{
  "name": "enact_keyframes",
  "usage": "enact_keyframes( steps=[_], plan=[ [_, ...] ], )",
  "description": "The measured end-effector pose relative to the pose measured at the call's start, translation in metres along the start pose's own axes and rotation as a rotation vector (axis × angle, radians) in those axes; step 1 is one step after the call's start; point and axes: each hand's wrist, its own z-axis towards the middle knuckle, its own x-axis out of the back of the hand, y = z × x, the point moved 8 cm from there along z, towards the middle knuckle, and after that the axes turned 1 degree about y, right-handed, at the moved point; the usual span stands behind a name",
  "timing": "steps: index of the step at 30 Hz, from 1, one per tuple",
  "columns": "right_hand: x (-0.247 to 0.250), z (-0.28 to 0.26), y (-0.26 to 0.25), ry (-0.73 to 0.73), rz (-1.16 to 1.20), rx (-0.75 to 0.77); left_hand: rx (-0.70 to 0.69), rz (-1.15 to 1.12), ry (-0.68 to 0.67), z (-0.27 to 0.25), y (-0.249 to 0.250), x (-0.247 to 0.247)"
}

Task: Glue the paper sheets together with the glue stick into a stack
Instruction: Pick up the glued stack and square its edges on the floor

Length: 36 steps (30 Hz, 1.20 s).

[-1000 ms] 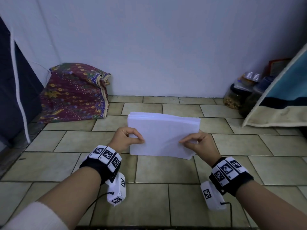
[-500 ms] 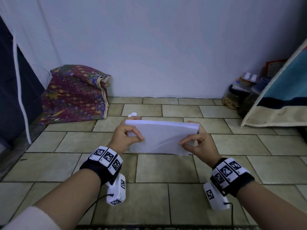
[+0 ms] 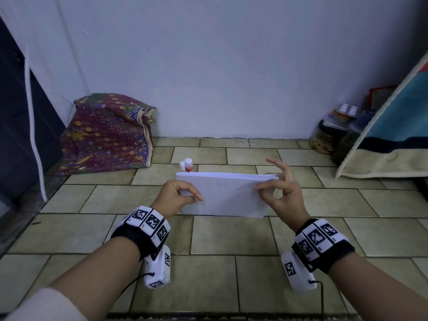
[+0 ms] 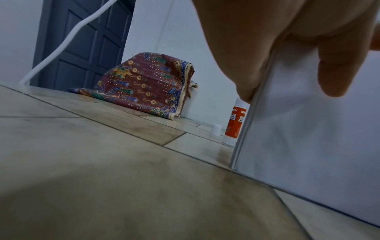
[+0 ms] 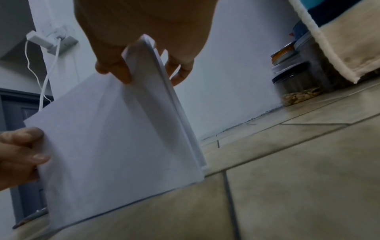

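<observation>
Tiles [image 3: 231, 239] below pale wall [image 3: 220, 66]

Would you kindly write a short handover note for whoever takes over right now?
Left hand grips the paper stack at its left edge.
Right hand pinches the right edge, other fingers spread.
The stack stands on its long edge on the tiled floor.
Glue stick stands upright behind it, its cap off alongside.
Done: sheets gathered.
Left: cannot tell which sheets are glued; check, glue the rest.
</observation>
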Motion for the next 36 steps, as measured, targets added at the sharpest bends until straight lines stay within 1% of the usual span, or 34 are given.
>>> enact_keyframes(
  steps=[3, 5, 10, 14, 17, 18, 19, 20, 22, 23, 26, 30, 31, 34, 35, 36],
  plan=[
    [0.004, 0.004, -0.011, 0.035, -0.009, 0.077, -0.003, 0.000, 0.001, 0.001, -0.001, 0.000],
    [0.001, 0.004, -0.010, 0.012, -0.049, 0.064, 0.000, 0.001, 0.002, 0.001, -0.002, 0.000],
    [-0.006, 0.000, 0.008, -0.055, -0.284, -0.047, 0.016, 0.013, 0.003, 0.000, -0.002, 0.000],
    [-0.001, 0.002, 0.006, -0.042, -0.296, -0.019, 0.016, 0.013, -0.008, 0.001, -0.002, 0.000],
    [-0.001, 0.002, 0.004, -0.071, -0.304, -0.016, 0.014, 0.018, -0.008, 0.000, -0.003, 0.000],
    [-0.002, 0.001, 0.005, -0.084, -0.266, -0.007, 0.012, 0.024, -0.006, 0.000, -0.004, 0.001],
    [-0.002, 0.000, 0.007, -0.089, -0.173, -0.007, 0.007, 0.032, -0.006, 0.000, -0.004, 0.001],
    [0.000, -0.001, 0.011, -0.075, -0.028, -0.041, 0.001, 0.041, -0.006, 0.000, -0.005, 0.001],
    [0.007, -0.004, 0.021, -0.009, 0.298, -0.165, -0.012, 0.064, 0.001, 0.000, -0.005, 0.000],
    [0.011, -0.006, 0.025, 0.019, 0.406, -0.211, -0.016, 0.078, 0.008, 0.000, -0.005, 0.000],
    [0.016, -0.011, 0.032, -0.008, 0.498, -0.274, -0.021, 0.098, 0.018, -0.001, -0.007, -0.001],
    [0.012, -0.011, 0.031, -0.153, 0.412, -0.272, -0.019, 0.096, 0.011, -0.001, -0.011, -0.001],
    [0.008, -0.011, 0.031, -0.211, 0.345, -0.269, -0.016, 0.095, 0.009, -0.001, -0.011, -0.001],
    [-0.015, -0.017, 0.037, -0.433, 0.027, -0.280, -0.003, 0.068, -0.005, -0.003, -0.011, -0.004],
    [-0.022, -0.020, 0.040, -0.473, -0.044, -0.304, 0.002, 0.060, -0.006, -0.004, -0.011, -0.005],
    [-0.027, -0.020, 0.041, -0.472, -0.081, -0.319, 0.008, 0.055, -0.009, -0.004, -0.011, -0.005]
  ],
)
